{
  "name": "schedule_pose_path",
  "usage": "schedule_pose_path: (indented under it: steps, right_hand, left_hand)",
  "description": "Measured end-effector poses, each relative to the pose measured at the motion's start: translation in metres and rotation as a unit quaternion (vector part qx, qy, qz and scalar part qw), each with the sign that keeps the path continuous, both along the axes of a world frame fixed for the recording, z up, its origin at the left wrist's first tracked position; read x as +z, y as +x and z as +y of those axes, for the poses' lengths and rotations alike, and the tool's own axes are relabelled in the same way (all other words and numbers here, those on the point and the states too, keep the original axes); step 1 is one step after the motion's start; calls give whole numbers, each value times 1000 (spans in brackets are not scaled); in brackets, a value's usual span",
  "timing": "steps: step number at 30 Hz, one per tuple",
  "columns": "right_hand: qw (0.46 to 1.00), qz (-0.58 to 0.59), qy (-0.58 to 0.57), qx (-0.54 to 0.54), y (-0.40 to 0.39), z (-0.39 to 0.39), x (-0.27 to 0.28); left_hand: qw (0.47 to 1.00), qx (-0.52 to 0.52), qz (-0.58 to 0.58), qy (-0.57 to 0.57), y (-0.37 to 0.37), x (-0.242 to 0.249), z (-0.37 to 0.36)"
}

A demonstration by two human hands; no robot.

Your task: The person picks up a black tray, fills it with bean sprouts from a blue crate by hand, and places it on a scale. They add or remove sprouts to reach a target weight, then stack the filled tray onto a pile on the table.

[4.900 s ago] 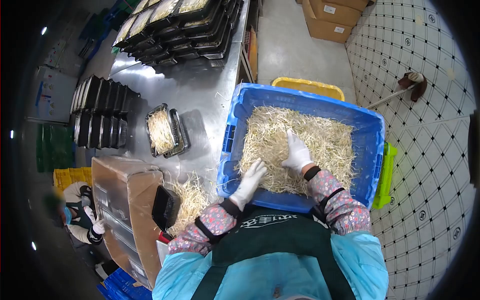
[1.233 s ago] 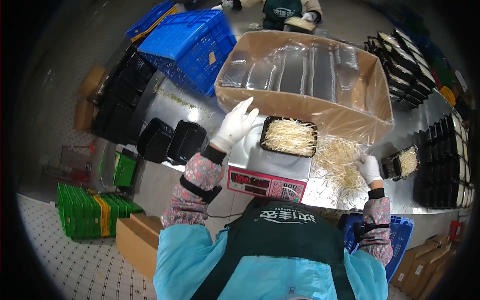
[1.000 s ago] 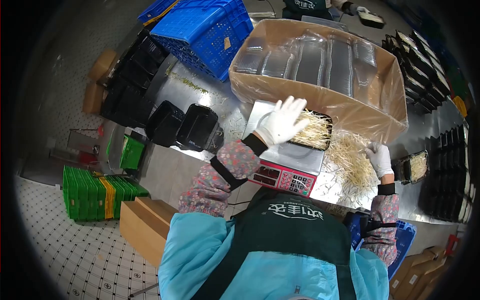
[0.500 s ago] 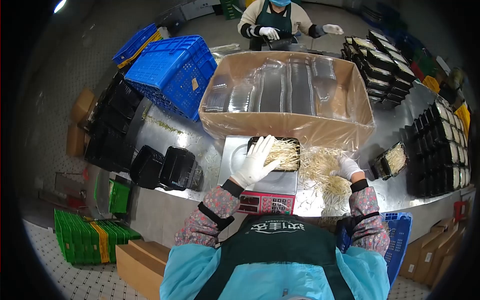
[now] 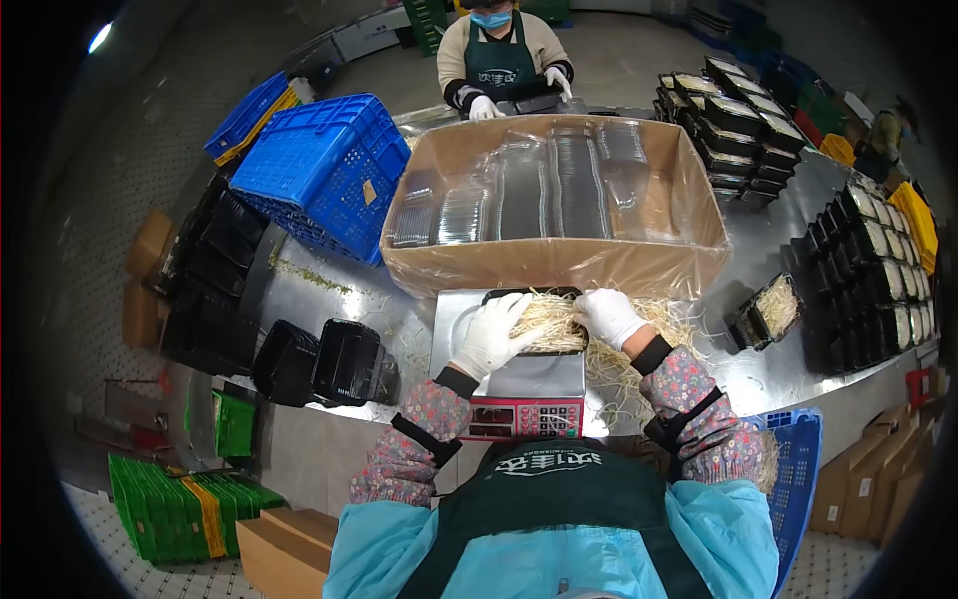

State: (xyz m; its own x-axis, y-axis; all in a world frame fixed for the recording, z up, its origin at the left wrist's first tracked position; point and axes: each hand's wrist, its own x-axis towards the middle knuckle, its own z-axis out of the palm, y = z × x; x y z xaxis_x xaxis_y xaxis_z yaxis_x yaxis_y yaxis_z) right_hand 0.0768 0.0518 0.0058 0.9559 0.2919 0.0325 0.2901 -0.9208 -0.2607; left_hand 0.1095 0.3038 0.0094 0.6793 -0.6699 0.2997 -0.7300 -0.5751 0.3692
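Observation:
A black plastic tray [image 5: 570, 293] filled with pale bean sprouts [image 5: 547, 324] sits on the metal pan of a scale [image 5: 459, 317] with a red keypad panel. My left hand [image 5: 493, 334], in a white glove, lies over the tray's left side with its fingers stretched across the sprouts. At the tray's right edge is my gloved right hand [image 5: 610, 317], its fingers curled in around some sprouts. To the right of the scale, a loose heap of sprouts [image 5: 624, 369] spreads on the metal table, partly under my right forearm.
Ahead stands a carton [image 5: 559, 265] of clear plastic lids. Blue crates [image 5: 309, 165] and black trays [image 5: 349, 364] are at left. Filled trays are stacked at right [image 5: 868, 275], with one tilted tray [image 5: 766, 311] nearer. A co-worker [image 5: 502, 60] stands across the table.
My right hand has moved left from the sprout heap to the tray's right edge. The left hand stays at the tray. The co-worker's hands have come down and closer together; the whole view has shifted slightly.

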Motion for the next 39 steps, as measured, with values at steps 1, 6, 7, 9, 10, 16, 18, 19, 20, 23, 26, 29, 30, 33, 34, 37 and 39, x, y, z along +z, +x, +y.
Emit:
schedule_pose_path:
  steps: [1,6,7,9,10,16,18,19,20,23,26,29,30,33,34,37,39]
  right_hand:
    - [999,-27,36,-10,-2,-2,-1]
    - [992,-58,106,-36,-13,-32,33]
    - [988,-65,132,-42,-16,-44,40]
    - [980,-66,170,-76,-27,-63,60]
    - [976,-60,182,-103,-34,-72,69]
    - [917,79,292,-262,-63,-129,3]
    - [971,140,-119,-155,-68,-131,-11]
    - [972,135,-92,-167,-65,-131,-18]
    - [973,131,-66,-177,-60,-109,-2]
    - [967,-153,168,-114,-33,-24,26]
    - [965,-143,218,-37,-10,49,11]
    - [980,12,182,-82,-14,77,-13]
    - [981,14,174,-88,-15,82,-17]
    - [959,84,237,-129,-3,83,-21]
    - [960,82,233,-129,-1,82,-21]
    - [956,60,255,-132,1,82,-17]
    - [968,24,236,-83,-1,69,-10]
  left_hand:
    - [1000,-1,-1,-1,-1,-2,0]
    - [999,24,11,-29,-3,-4,0]
    - [999,22,10,-30,-3,-5,0]
    - [996,34,50,-69,-3,-7,2]
    - [996,31,50,-69,-3,-7,4]
    - [980,30,106,-165,5,-2,27]
    - [978,41,111,-169,11,-3,28]
    - [987,48,101,-114,13,-3,28]
    - [987,47,100,-115,12,2,22]
    - [997,47,-52,33,3,0,-8]
    - [993,5,-80,85,-5,-16,-29]
    - [991,-4,-115,74,-5,-39,-23]
    - [989,-2,-127,77,-3,-43,-22]
    - [998,-26,-9,60,16,-41,-27]
    - [996,-31,41,78,26,-40,-30]
    - [996,-8,-5,90,25,-39,-30]
    - [997,-16,-38,70,19,-38,-28]
